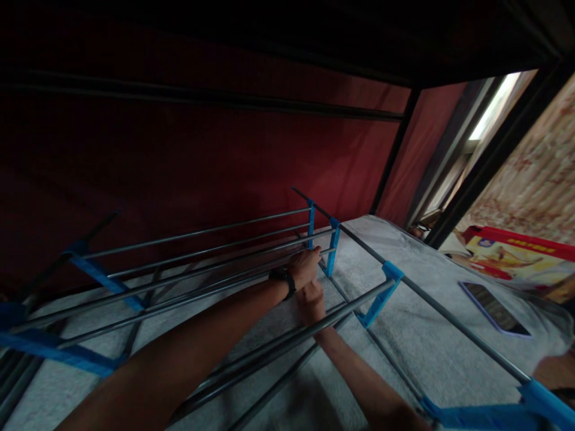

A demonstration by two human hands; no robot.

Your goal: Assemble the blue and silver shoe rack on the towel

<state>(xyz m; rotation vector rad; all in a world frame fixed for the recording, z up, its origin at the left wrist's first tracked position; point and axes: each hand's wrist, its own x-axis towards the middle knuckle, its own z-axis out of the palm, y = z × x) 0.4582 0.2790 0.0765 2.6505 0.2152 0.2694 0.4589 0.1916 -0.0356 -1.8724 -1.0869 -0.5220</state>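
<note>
It's dim in here. The only real light comes from a bright strip of window (494, 105) far up and to the right of the left hand (305, 266), blown out to white with no detail. That light falls across the pale bedding (422, 335) to the right of the hands, while everything above and to the left of them sinks into deep red-black shadow. The forearms nearest the camera are dark and soft, out of focus. The metal rods (202, 233) catch thin highlights. Straight lines bow toward the edges, and the whole view is grainy and slightly smeared.
</note>
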